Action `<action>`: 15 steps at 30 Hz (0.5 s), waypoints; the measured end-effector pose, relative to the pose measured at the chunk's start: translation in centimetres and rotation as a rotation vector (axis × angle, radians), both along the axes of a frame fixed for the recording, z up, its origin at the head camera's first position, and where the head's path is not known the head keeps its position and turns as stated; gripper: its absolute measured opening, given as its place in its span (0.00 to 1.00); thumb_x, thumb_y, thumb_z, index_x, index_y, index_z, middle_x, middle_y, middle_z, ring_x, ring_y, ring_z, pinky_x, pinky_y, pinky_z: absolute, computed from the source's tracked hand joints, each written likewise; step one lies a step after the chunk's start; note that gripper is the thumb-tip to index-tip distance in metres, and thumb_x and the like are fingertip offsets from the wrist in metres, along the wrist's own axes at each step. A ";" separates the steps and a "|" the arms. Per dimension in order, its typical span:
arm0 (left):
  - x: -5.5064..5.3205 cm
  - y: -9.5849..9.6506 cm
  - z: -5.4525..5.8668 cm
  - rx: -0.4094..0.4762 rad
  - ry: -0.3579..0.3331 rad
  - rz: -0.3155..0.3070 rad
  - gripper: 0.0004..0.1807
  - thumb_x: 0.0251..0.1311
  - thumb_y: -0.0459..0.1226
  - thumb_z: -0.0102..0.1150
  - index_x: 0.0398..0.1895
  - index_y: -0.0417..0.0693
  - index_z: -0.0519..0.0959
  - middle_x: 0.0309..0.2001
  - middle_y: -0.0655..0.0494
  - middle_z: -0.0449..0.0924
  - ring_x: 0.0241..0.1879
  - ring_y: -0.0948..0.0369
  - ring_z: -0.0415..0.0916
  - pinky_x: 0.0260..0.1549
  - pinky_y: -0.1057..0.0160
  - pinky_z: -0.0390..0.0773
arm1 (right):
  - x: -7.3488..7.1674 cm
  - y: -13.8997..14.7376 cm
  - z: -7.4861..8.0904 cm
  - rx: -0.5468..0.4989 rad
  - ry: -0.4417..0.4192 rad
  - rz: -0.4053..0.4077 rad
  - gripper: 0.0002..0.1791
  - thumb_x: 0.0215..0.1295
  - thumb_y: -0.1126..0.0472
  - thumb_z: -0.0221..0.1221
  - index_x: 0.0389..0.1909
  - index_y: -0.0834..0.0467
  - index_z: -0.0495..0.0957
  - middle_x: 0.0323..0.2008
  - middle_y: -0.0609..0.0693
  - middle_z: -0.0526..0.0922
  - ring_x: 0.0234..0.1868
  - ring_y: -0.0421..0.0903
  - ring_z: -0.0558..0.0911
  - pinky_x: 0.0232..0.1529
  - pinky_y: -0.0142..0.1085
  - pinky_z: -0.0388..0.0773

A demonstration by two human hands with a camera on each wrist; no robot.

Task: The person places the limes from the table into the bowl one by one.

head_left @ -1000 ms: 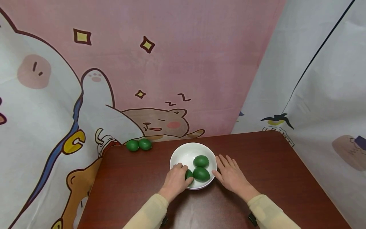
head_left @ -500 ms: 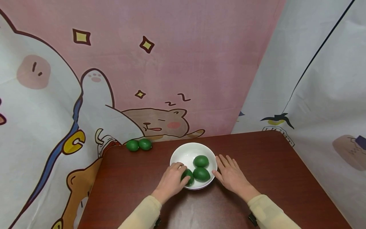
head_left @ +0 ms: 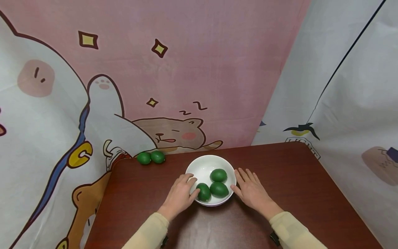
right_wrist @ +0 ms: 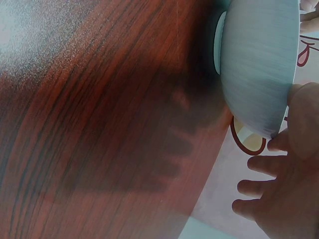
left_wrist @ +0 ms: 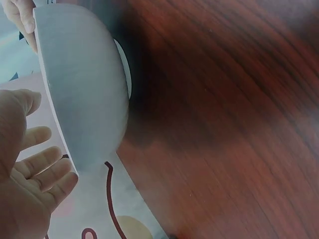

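A white bowl stands on the table with three green limes inside: one toward the back, one at the front right and one at the front left. My left hand is over the bowl's left rim, fingers relaxed and apart, its thumb tip close beside the front-left lime. Nothing is held in it. On the other side my right hand is spread, fingertips right at the right rim. Both wrist views show the bowl's outer wall from the side; the limes are hidden there.
Two more limes, one beside the other, lie at the table's back left edge. The brown wooden table backs onto a pink and white cartoon-printed cloth.
My left hand has drawn back leftward, off the front-left lime, which it had covered; that lime now lies uncovered in the bowl. My right hand has stayed at the rim.
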State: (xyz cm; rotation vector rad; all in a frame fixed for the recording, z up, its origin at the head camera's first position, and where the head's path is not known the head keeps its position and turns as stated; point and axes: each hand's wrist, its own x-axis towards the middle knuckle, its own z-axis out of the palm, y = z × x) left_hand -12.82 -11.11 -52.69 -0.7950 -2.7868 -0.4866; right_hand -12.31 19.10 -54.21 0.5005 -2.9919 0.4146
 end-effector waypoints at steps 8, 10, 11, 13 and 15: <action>-0.4 -1.2 0.2 0.013 0.010 0.032 0.18 0.65 0.43 0.68 0.52 0.42 0.84 0.56 0.45 0.81 0.56 0.49 0.78 0.59 0.49 0.78 | 0.0 0.0 0.0 -0.002 -0.005 -0.004 0.37 0.75 0.46 0.59 0.73 0.67 0.67 0.71 0.69 0.69 0.72 0.72 0.66 0.70 0.67 0.62; -0.5 -1.5 0.2 0.013 0.007 0.040 0.18 0.66 0.43 0.68 0.53 0.42 0.84 0.57 0.44 0.81 0.56 0.49 0.78 0.59 0.49 0.78 | 0.0 0.0 0.0 0.000 -0.004 -0.003 0.37 0.75 0.46 0.59 0.73 0.67 0.67 0.71 0.70 0.69 0.72 0.73 0.66 0.70 0.67 0.62; -0.6 -1.6 0.2 0.012 0.005 0.044 0.18 0.66 0.43 0.68 0.53 0.41 0.84 0.56 0.44 0.80 0.56 0.49 0.78 0.59 0.49 0.78 | 0.0 0.0 0.0 0.000 -0.003 -0.003 0.37 0.75 0.46 0.59 0.73 0.67 0.67 0.71 0.70 0.70 0.72 0.73 0.66 0.70 0.67 0.62; -0.7 -2.0 0.3 0.015 0.004 0.048 0.18 0.66 0.43 0.68 0.53 0.41 0.84 0.56 0.44 0.80 0.55 0.49 0.78 0.58 0.48 0.79 | 0.0 0.0 0.0 -0.002 -0.001 -0.002 0.37 0.74 0.46 0.59 0.73 0.67 0.68 0.71 0.70 0.70 0.72 0.73 0.67 0.70 0.67 0.62; -0.9 -2.3 0.3 0.015 0.005 0.054 0.18 0.66 0.42 0.68 0.53 0.40 0.84 0.55 0.44 0.80 0.55 0.49 0.78 0.57 0.49 0.79 | 0.0 0.0 0.1 -0.004 0.001 -0.001 0.37 0.74 0.46 0.59 0.73 0.67 0.68 0.71 0.70 0.70 0.72 0.73 0.67 0.70 0.67 0.62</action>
